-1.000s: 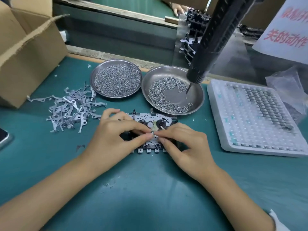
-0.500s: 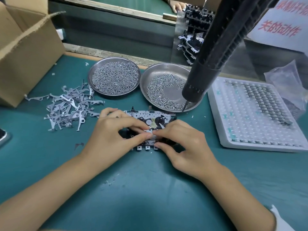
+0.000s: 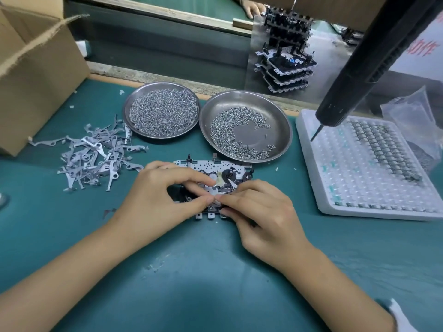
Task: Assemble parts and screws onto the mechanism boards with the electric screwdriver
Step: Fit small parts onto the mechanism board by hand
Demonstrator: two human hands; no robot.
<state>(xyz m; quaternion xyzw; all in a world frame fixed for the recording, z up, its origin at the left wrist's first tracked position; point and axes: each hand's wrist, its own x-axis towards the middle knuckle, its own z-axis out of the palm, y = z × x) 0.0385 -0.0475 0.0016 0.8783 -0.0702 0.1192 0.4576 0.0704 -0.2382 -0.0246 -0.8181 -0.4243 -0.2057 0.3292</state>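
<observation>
A metal mechanism board point(image 3: 203, 167) with black gears lies flat on the green mat. My left hand point(image 3: 155, 197) rests on its left half, thumb and forefinger pinching a small grey metal part at the board's middle. My right hand point(image 3: 261, 214) covers the lower right of the board, its fingertips pinching the same small part. The black electric screwdriver point(image 3: 354, 75) hangs free at the upper right, its bit over the white tray; neither hand touches it.
Two steel dishes of screws, a full left dish point(image 3: 127, 109) and a half-filled right dish point(image 3: 282, 130), stand behind the board. A pile of grey metal levers point(image 3: 93, 154), a cardboard box point(image 3: 36, 75), a white parts tray point(image 3: 335, 188), stacked finished boards point(image 3: 285, 61) and a plastic bag point(image 3: 410, 116) surround them.
The hanging screwdriver has swung right, from over the right screw dish to over the white tray. Both hands stay on the board, fingertips working the small part.
</observation>
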